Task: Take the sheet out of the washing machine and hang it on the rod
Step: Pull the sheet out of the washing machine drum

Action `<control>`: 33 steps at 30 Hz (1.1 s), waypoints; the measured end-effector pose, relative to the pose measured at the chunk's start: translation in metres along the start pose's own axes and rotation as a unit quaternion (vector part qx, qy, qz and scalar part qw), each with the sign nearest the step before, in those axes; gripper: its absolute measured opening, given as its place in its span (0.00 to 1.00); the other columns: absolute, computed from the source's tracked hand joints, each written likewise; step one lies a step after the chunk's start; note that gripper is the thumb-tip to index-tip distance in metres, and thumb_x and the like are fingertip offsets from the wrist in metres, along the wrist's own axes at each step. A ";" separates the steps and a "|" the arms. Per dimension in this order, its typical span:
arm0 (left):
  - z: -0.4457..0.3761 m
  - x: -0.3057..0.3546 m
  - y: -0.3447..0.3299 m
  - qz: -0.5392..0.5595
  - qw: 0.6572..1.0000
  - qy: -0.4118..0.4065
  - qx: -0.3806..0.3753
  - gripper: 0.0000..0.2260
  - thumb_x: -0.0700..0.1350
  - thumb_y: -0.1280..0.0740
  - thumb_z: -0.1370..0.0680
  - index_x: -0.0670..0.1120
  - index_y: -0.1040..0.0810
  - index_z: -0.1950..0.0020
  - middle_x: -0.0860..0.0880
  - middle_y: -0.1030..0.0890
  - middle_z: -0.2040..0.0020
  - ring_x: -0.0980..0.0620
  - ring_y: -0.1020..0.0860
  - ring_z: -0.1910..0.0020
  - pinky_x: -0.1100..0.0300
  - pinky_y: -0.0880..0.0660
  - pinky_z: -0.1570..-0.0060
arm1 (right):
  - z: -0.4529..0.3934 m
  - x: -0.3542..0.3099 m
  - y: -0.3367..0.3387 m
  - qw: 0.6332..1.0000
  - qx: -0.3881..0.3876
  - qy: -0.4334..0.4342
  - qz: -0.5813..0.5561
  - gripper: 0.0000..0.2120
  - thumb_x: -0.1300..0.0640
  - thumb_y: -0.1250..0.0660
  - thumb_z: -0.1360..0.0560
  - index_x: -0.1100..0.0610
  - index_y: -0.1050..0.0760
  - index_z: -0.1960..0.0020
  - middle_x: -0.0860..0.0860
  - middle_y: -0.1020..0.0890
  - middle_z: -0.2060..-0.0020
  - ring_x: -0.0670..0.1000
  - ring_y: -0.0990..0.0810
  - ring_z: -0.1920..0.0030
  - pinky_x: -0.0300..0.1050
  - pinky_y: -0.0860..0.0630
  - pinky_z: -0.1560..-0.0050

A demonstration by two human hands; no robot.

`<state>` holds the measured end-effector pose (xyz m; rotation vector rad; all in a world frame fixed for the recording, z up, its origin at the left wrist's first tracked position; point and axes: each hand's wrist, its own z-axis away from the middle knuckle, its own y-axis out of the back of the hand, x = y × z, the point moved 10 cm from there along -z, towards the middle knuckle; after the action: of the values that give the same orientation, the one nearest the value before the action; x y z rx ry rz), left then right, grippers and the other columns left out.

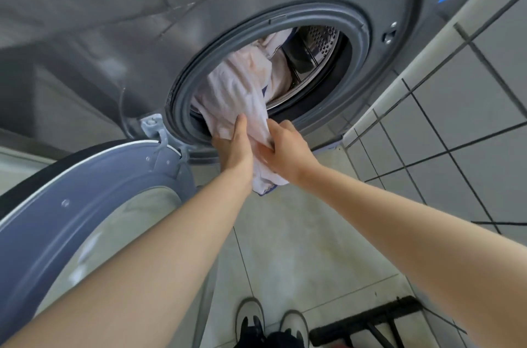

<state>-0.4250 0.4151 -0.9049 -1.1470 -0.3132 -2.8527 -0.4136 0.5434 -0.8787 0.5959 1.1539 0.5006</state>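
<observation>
Fabric: white sheet (pixel 239 91), bunched and twisted, runs from inside the drum (pixel 316 48) out over the lower lip of the grey door seal (pixel 182 97); its leading end hangs just below the opening, between the two hands.
Location of sheet: mostly inside the washing machine (pixel 114 20); only the front bundle is outside.
Left hand (pixel 232 145): thumb lies up along the cloth, fingers wrapped behind it and hidden; it grips the bundle from the left, judged to carry the weight.
Right hand (pixel 281 145): fingers curled round the right edge of the same bundle, pinching a fold; the two hands nearly touch, so the pull is shared.
Door (pixel 94 205): swung fully open to the lower left, clear of the pulling path.
Stage: extraction begun, judged early; hanging not yet started, and no rod is in view.
Next move: judged to call for a steady outward draw, re-gripping further along the cloth.
Risk: trailing end may drop onto the tiled floor (pixel 299 233) beside the shoes (pixel 271 322).
</observation>
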 end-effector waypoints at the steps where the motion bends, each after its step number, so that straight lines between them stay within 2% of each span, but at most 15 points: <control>1: 0.009 -0.002 0.002 -0.003 1.000 0.012 -0.010 0.32 0.61 0.32 0.27 0.47 0.33 0.29 0.46 0.22 0.38 0.43 0.23 0.42 0.47 0.28 0.37 | 0.012 -0.004 0.000 1.000 0.000 0.002 0.005 0.10 0.48 0.37 0.24 0.55 0.33 0.53 0.53 0.32 0.58 0.57 0.30 0.62 0.45 0.38 0.61; 4: 0.031 -0.002 0.011 -0.025 0.999 -0.005 -0.029 0.31 0.63 0.27 0.32 0.48 0.26 0.35 0.49 0.19 0.43 0.46 0.20 0.46 0.49 0.26 0.39 | 0.052 -0.015 0.000 1.000 0.003 0.019 0.025 0.14 0.46 0.36 0.24 0.57 0.32 0.54 0.53 0.33 0.60 0.58 0.31 0.64 0.48 0.35 0.63; 7: 0.049 -0.008 0.020 -0.045 0.998 0.007 -0.035 0.35 0.57 0.23 0.33 0.47 0.30 0.31 0.49 0.23 0.38 0.46 0.23 0.42 0.50 0.27 0.38 | 0.097 -0.021 -0.007 0.998 -0.016 0.046 0.034 0.13 0.48 0.34 0.25 0.57 0.31 0.53 0.52 0.33 0.60 0.56 0.31 0.66 0.48 0.33 0.65; 10: 0.065 -0.019 0.037 -0.094 0.995 0.009 -0.009 0.27 0.45 0.26 0.29 0.44 0.31 0.32 0.46 0.23 0.38 0.44 0.23 0.45 0.53 0.26 0.44 | 0.133 -0.024 -0.007 0.994 -0.080 0.035 -0.063 0.09 0.50 0.32 0.26 0.52 0.32 0.56 0.50 0.26 0.61 0.52 0.27 0.63 0.42 0.33 0.64; 13: 0.083 -0.028 0.059 -0.115 0.993 0.009 0.004 0.24 0.39 0.31 0.27 0.41 0.30 0.32 0.43 0.22 0.40 0.44 0.24 0.49 0.56 0.28 0.49 | 0.160 -0.022 0.000 0.973 -0.159 -0.035 -0.162 0.07 0.46 0.35 0.24 0.44 0.28 0.46 0.47 0.18 0.54 0.47 0.20 0.53 0.40 0.23 0.53; 16: 0.101 -0.031 0.076 -0.119 0.993 0.015 -0.008 0.22 0.39 0.31 0.27 0.41 0.29 0.34 0.45 0.23 0.46 0.45 0.23 0.51 0.55 0.27 0.51 | 0.162 -0.012 0.026 0.974 -0.094 -0.093 -0.182 0.06 0.46 0.40 0.22 0.47 0.27 0.48 0.49 0.18 0.54 0.50 0.19 0.51 0.48 0.21 0.51; 18: 0.112 -0.033 0.085 -0.129 0.991 0.014 -0.018 0.23 0.40 0.30 0.29 0.41 0.28 0.35 0.45 0.21 0.44 0.44 0.21 0.49 0.51 0.24 0.46 | 0.153 0.003 0.036 0.967 -0.050 -0.146 -0.200 0.10 0.47 0.42 0.21 0.52 0.27 0.49 0.50 0.17 0.55 0.53 0.18 0.52 0.49 0.21 0.52; 20: 0.123 -0.037 0.095 -0.135 0.990 0.022 -0.027 0.25 0.42 0.28 0.32 0.42 0.27 0.36 0.42 0.20 0.44 0.42 0.20 0.48 0.46 0.23 0.43 | 0.143 0.014 0.039 0.960 -0.032 -0.186 -0.206 0.14 0.48 0.44 0.20 0.56 0.27 0.47 0.53 0.18 0.51 0.57 0.19 0.52 0.51 0.22 0.52; 22: 0.130 -0.042 0.104 -0.140 0.989 0.028 -0.039 0.23 0.42 0.28 0.33 0.42 0.25 0.39 0.42 0.19 0.47 0.42 0.19 0.51 0.46 0.21 0.46 | 0.132 0.025 0.036 0.953 -0.022 -0.226 -0.203 0.21 0.46 0.44 0.20 0.64 0.27 0.42 0.61 0.21 0.45 0.61 0.20 0.50 0.57 0.21 0.48; 24: 0.137 -0.048 0.112 -0.140 0.988 0.027 -0.056 0.18 0.41 0.29 0.32 0.43 0.23 0.42 0.43 0.17 0.51 0.44 0.17 0.55 0.50 0.20 0.51 | 0.123 0.028 0.027 0.939 -0.028 -0.265 -0.218 0.28 0.45 0.43 0.20 0.68 0.33 0.33 0.68 0.28 0.38 0.65 0.24 0.47 0.61 0.26 0.42; 25: 0.141 -0.051 0.114 -0.137 0.988 0.025 -0.063 0.16 0.40 0.29 0.31 0.43 0.22 0.44 0.44 0.16 0.53 0.45 0.17 0.57 0.53 0.20 0.55 | 0.121 0.030 0.018 0.927 -0.039 -0.284 -0.239 0.32 0.42 0.42 0.21 0.66 0.37 0.28 0.66 0.30 0.34 0.63 0.25 0.45 0.60 0.28 0.40; 27: 0.148 -0.057 0.118 -0.134 0.988 0.028 -0.076 0.12 0.39 0.30 0.30 0.43 0.21 0.47 0.45 0.16 0.57 0.47 0.17 0.59 0.57 0.22 0.60 | 0.118 0.035 -0.005 0.892 -0.057 -0.325 -0.310 0.39 0.37 0.39 0.24 0.57 0.48 0.23 0.55 0.37 0.26 0.56 0.32 0.32 0.54 0.32 0.35; 29: 0.154 -0.064 0.120 -0.124 0.987 0.040 -0.093 0.09 0.38 0.31 0.29 0.41 0.21 0.49 0.46 0.16 0.61 0.48 0.17 0.62 0.59 0.24 0.63 | 0.114 0.039 -0.023 0.866 -0.061 -0.346 -0.356 0.44 0.37 0.34 0.27 0.51 0.53 0.22 0.50 0.44 0.23 0.54 0.42 0.26 0.54 0.40 0.29; 31: 0.158 -0.070 0.120 -0.115 0.986 0.053 -0.112 0.08 0.38 0.32 0.29 0.40 0.20 0.50 0.47 0.17 0.64 0.50 0.17 0.65 0.60 0.25 0.66 | 0.109 0.039 -0.034 0.851 -0.068 -0.352 -0.384 0.45 0.39 0.32 0.28 0.51 0.52 0.22 0.48 0.44 0.23 0.53 0.45 0.24 0.56 0.47 0.27; 33: 0.160 -0.074 0.122 -0.108 0.984 0.066 -0.127 0.07 0.38 0.33 0.28 0.40 0.20 0.51 0.46 0.17 0.63 0.50 0.17 0.64 0.59 0.24 0.66 | 0.109 0.034 -0.040 0.834 -0.082 -0.359 -0.411 0.39 0.35 0.35 0.28 0.51 0.44 0.24 0.49 0.39 0.25 0.52 0.43 0.25 0.54 0.49 0.27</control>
<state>-0.2479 0.3268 -0.8226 -1.0072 -0.0713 -3.2177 -0.2971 0.5167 -0.8977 0.0628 0.5323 -0.3628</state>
